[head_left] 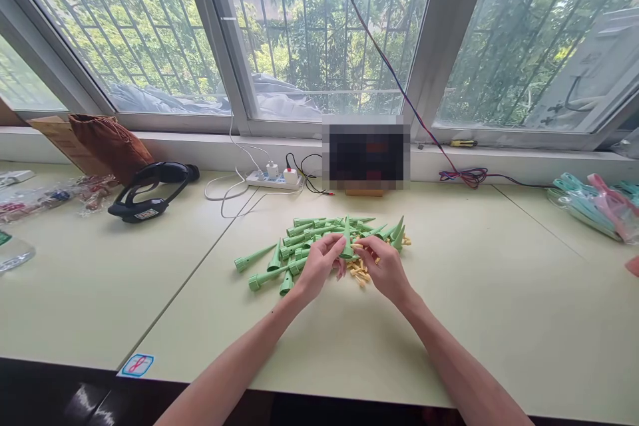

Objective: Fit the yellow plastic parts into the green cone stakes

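My left hand is closed around a green plastic watering spike, its point upward. Close beside it, my right hand pinches a small yellow peg against or right next to the spike's side; I cannot tell whether it is inserted. Under and behind both hands lies a pile of similar green spikes, several with ribbed caps. Loose yellow pegs are heaped below my fingers, partly hidden by my hands, and a few more show at the pile's right end.
A power strip with plugs and cables lies by the window. A black headset and a brown pouch are at left. A pixelated dark box stands behind the pile. Bagged pink and teal items lie at right.
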The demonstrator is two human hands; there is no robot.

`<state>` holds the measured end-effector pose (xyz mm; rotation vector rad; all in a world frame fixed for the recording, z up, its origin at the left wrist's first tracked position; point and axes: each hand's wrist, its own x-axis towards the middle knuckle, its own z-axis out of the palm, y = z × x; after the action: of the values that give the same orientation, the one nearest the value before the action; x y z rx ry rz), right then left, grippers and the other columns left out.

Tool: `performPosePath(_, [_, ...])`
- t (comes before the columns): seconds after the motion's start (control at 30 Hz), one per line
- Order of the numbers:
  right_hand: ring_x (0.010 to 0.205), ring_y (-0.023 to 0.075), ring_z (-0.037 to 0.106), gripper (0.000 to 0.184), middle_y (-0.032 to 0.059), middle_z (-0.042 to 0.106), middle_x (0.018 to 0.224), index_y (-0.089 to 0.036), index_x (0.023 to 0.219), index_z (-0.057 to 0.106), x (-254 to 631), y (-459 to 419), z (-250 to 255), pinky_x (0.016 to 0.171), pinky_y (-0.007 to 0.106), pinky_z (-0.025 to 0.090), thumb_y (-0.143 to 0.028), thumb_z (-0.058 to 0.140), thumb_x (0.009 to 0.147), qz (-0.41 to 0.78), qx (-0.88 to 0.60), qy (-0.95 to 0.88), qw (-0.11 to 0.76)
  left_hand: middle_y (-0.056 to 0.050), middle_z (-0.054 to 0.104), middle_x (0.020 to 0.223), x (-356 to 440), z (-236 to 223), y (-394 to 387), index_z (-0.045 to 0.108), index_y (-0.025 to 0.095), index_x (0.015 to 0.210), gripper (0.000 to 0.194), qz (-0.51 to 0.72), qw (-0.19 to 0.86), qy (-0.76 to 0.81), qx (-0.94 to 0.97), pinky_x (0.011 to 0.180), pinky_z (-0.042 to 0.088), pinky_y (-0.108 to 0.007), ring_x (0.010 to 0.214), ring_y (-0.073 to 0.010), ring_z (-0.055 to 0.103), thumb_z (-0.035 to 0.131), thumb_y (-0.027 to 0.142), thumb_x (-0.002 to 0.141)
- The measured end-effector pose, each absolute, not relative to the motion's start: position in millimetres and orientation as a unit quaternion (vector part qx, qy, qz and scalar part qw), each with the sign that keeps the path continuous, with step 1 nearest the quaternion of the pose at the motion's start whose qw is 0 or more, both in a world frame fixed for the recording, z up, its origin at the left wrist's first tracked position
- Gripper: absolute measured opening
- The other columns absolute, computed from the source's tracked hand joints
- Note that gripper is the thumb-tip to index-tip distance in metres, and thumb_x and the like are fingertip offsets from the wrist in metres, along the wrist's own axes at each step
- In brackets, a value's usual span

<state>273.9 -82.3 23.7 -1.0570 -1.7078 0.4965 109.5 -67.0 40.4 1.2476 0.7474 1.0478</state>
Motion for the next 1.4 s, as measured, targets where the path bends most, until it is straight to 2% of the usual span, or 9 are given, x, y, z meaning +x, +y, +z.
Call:
performPosePath(0.13, [0.070, 0.0167, 0.057, 0.016, 0.0040, 0.065, 0.083, -0.020, 0.090, 0.064, 274.8, -82.7, 23.5, 0.063, 0.028, 0.045, -0.027, 0.052, 0.096, 0.218, -0.442, -0.704, 0.512, -0.002, 0.056, 0.086, 108.4, 40.5, -66.9, 0.062, 0.015, 0.102, 0.035, 0.447, 0.611, 0.326, 0.566, 0.042, 0.040, -0.021, 0.046, -0.0060, 0.051, 0.061, 0.046, 0.087])
performPosePath(0.33, [0.069, 0.0164, 0.055, 0.017, 0.0036, 0.063, 0.080, -0.019, 0.088, 0.062, 276.7, -81.3, 22.4, 0.063, 0.028, 0.044, -0.028, 0.051, 0.096, 0.228, -0.441, -0.706, 0.505, -0.003, 0.060, 0.084, 107.6, 36.0, -65.3, 0.063, 0.016, 0.111, 0.039, 0.437, 0.593, 0.326, 0.592, 0.041, 0.042, -0.022, 0.046, -0.0066, 0.052, 0.060, 0.047, 0.088])
performPosePath(0.43, [0.066, 0.0160, 0.052, 0.020, 0.0031, 0.061, 0.076, -0.019, 0.084, 0.061, 277.6, -80.8, 22.4, 0.061, 0.028, 0.043, -0.031, 0.050, 0.096, 0.234, -0.451, -0.706, 0.494, -0.006, 0.064, 0.092, 108.1, 34.9, -65.4, 0.061, 0.017, 0.117, 0.043, 0.441, 0.587, 0.330, 0.593, 0.040, 0.042, -0.022, 0.045, -0.0067, 0.053, 0.061, 0.049, 0.087])
performPosePath(0.53, [0.062, 0.0154, 0.050, 0.023, 0.0022, 0.058, 0.071, -0.019, 0.081, 0.059, 278.4, -81.3, 22.8, 0.057, 0.027, 0.040, -0.034, 0.049, 0.096, 0.254, -0.462, -0.700, 0.481, -0.009, 0.064, 0.105, 108.6, 36.2, -66.2, 0.061, 0.018, 0.118, 0.045, 0.442, 0.577, 0.335, 0.599, 0.039, 0.043, -0.022, 0.045, -0.0061, 0.054, 0.062, 0.050, 0.085])
performPosePath(0.73, [0.056, 0.0136, 0.044, 0.028, -0.0010, 0.050, 0.062, -0.019, 0.076, 0.055, 279.5, -82.7, 24.4, 0.053, 0.026, 0.036, -0.039, 0.049, 0.095, 0.313, -0.462, -0.684, 0.470, -0.009, 0.062, 0.109, 107.8, 36.0, -65.3, 0.062, 0.019, 0.118, 0.042, 0.434, 0.563, 0.324, 0.624, 0.039, 0.043, -0.020, 0.046, -0.0048, 0.055, 0.063, 0.046, 0.086])
performPosePath(0.9, [0.049, 0.0117, 0.036, 0.033, -0.0046, 0.040, 0.054, -0.020, 0.071, 0.049, 279.0, -83.5, 26.2, 0.047, 0.025, 0.031, -0.043, 0.049, 0.094, 0.376, -0.456, -0.658, 0.467, -0.006, 0.064, 0.094, 107.1, 30.0, -61.6, 0.061, 0.018, 0.119, 0.040, 0.437, 0.566, 0.294, 0.635, 0.040, 0.043, -0.020, 0.047, -0.0058, 0.053, 0.063, 0.043, 0.087])
performPosePath(1.03, [0.046, 0.0111, 0.035, 0.036, -0.0050, 0.041, 0.051, -0.021, 0.068, 0.047, 279.0, -83.0, 27.3, 0.046, 0.025, 0.029, -0.046, 0.051, 0.093, 0.417, -0.445, -0.640, 0.467, 0.001, 0.056, 0.067, 107.3, 28.9, -61.5, 0.062, 0.016, 0.119, 0.041, 0.437, 0.563, 0.294, 0.637, 0.040, 0.042, -0.020, 0.046, -0.0081, 0.052, 0.064, 0.042, 0.087])
performPosePath(1.13, [0.045, 0.0103, 0.035, 0.038, -0.0052, 0.043, 0.050, -0.020, 0.067, 0.047, 279.9, -82.3, 29.4, 0.045, 0.025, 0.029, -0.049, 0.053, 0.091, 0.461, -0.425, -0.622, 0.469, 0.002, 0.052, 0.061, 107.8, 30.6, -63.8, 0.061, 0.016, 0.120, 0.040, 0.435, 0.557, 0.298, 0.642, 0.041, 0.041, -0.019, 0.047, -0.0087, 0.051, 0.063, 0.040, 0.088])
performPosePath(1.4, [0.041, 0.0089, 0.037, 0.042, -0.0050, 0.047, 0.048, -0.020, 0.065, 0.045, 281.8, -83.5, 35.2, 0.046, 0.025, 0.031, -0.053, 0.054, 0.090, 0.520, -0.416, -0.595, 0.449, -0.008, 0.062, 0.100, 109.3, 30.8, -69.2, 0.064, 0.019, 0.114, 0.033, 0.445, 0.491, 0.314, 0.680, 0.044, 0.043, -0.019, 0.062, -0.0097, 0.052, 0.060, 0.040, 0.089])
